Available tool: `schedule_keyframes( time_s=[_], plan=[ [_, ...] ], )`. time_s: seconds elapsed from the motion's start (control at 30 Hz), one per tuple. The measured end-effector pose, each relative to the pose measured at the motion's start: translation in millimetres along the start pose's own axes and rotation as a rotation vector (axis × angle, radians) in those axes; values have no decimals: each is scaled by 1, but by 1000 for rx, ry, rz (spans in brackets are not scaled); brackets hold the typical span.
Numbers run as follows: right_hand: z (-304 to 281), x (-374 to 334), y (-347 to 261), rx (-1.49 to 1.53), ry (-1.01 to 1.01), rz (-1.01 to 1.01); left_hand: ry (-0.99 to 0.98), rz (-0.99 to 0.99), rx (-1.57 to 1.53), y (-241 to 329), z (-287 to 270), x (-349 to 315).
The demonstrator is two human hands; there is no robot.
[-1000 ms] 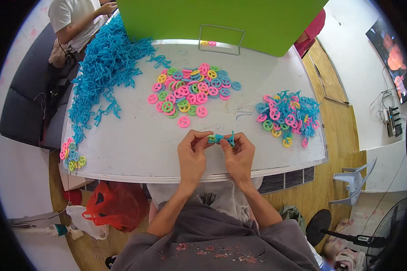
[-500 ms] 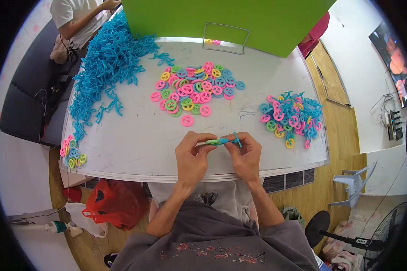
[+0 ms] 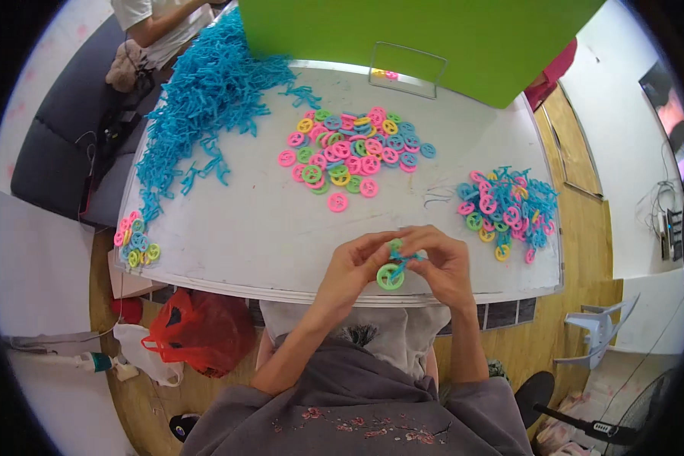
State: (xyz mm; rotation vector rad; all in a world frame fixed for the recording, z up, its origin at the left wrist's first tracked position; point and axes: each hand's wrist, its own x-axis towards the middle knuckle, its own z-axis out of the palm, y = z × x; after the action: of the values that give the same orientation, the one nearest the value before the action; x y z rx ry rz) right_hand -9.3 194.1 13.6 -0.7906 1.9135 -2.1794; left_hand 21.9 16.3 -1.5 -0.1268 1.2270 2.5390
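Near the table's front edge, my left hand (image 3: 349,267) and my right hand (image 3: 445,270) work close together on one small toy part. A green spoked wheel (image 3: 390,278) hangs below the fingertips, and a second green piece (image 3: 395,245) shows between them. Joined to the green wheel is a blue plastic frame (image 3: 407,261), pinched by my right hand. My left fingers and thumb are closed on the green piece. Beyond my hands lies a pile of loose wheels (image 3: 355,152) in pink, green, blue and yellow.
Blue frames (image 3: 213,83) are heaped at the far left, and a few wheels (image 3: 137,242) lie at the near left edge. To the right is a pile of blue frames with wheels on them (image 3: 509,209). A green panel (image 3: 425,42) stands at the back; a person (image 3: 163,30) is far left.
My view has shifted, so the table appears further right. The part in my hands has turned: the green wheel now faces up, with a second green piece showing above it.
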Motion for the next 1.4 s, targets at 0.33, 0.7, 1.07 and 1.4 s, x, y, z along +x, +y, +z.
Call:
schedule_keyframes(
  time_s=[0.33, 0.7, 1.07, 1.4],
  plan=[
    [-72, 18, -64, -973, 558, 20, 769, 695, 1781, 130, -139, 19],
    [-32, 24, -40, -1032, 452, -128, 462, 490, 874, 126, -56, -12],
    [8, 7, 11, -93, 372, 373, 96, 558, 1134, 66, -3, 40],
    [1, -4, 21, -3, 484, 315, 127, 712, 1572, 45, -16, 72]
  ],
)
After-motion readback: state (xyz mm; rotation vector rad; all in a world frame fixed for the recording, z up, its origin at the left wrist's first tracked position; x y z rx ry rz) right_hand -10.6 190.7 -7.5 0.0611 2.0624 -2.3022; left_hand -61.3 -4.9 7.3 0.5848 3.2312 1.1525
